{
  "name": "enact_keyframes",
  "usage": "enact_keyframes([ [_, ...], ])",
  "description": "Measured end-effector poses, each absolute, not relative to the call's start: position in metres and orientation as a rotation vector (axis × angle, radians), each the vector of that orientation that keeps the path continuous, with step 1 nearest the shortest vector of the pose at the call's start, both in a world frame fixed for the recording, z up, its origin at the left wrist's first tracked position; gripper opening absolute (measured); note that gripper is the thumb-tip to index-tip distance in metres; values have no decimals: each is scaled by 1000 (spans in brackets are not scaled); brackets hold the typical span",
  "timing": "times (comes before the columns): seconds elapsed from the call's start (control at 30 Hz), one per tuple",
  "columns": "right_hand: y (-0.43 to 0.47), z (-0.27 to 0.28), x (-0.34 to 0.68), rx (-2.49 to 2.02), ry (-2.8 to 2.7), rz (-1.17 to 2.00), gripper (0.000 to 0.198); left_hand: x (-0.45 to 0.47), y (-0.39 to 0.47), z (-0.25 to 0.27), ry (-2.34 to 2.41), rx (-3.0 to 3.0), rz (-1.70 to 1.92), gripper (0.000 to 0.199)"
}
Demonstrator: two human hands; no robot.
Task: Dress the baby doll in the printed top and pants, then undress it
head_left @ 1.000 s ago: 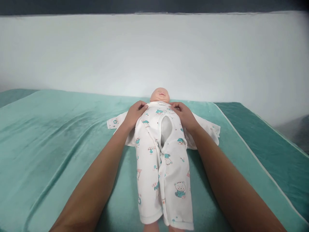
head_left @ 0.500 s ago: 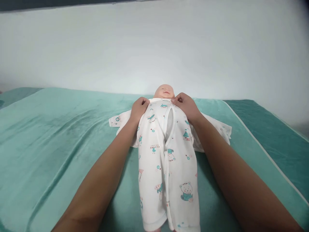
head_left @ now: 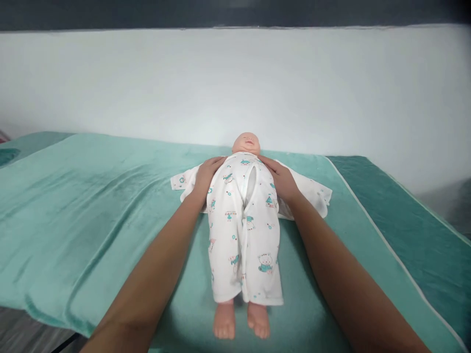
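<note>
A baby doll lies on its back, head toward the wall and bare feet toward me. White split-crotch baby pants with printed bears cover its legs and reach up to its chest. Under them a white baby shirt spreads its sleeves out to both sides. My left hand rests with fingers stretched along the pants' upper left edge. On the other side my right hand lies flat against the upper right edge, fingers extended toward the doll's neck. Neither hand pinches the cloth.
A light green blanket lies under the doll, with folds at the left. Darker green cloth borders it at the right. A white wall stands behind the bed. Grey floor shows at the lower left.
Both hands have let go of the pants' top edge and now lie with fingers extended along its sides. The view has shifted, so the doll's feet now show.
</note>
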State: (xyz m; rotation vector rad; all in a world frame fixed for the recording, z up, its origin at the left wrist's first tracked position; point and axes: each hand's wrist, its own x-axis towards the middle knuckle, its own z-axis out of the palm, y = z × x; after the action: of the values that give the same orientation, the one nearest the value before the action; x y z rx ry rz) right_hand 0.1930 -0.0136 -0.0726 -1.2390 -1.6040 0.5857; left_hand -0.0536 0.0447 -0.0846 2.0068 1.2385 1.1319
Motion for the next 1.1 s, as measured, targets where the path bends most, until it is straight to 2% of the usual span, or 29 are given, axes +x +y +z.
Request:
enact_keyframes([
  [0.2,-65,-88,194,-1298,-1621,561,48,-66,-8,-92,1342,2355,1086,52],
  [0.3,-92,-93,189,-1300,-1631,527,49,-70,-41,-91,1381,2354,1036,46],
  [0.47,-134,-94,182,-1311,-1418,438,25,-80,-95,-95,1487,1902,1202,32],
  [0.6,-184,-93,173,-1217,-1525,486,9,-90,-137,-98,1469,1676,1223,28],
  [0.73,-238,-100,165,-1193,-1753,595,28,-94,-157,-97,1491,1634,1179,27],
  [0.9,-268,-105,155,-1278,-1910,471,42,-92,-153,-99,1498,1734,1134,25],
  [1.1,-262,-100,149,-1320,-1905,468,14,-98,-152,-107,1446,1705,1219,22],
])
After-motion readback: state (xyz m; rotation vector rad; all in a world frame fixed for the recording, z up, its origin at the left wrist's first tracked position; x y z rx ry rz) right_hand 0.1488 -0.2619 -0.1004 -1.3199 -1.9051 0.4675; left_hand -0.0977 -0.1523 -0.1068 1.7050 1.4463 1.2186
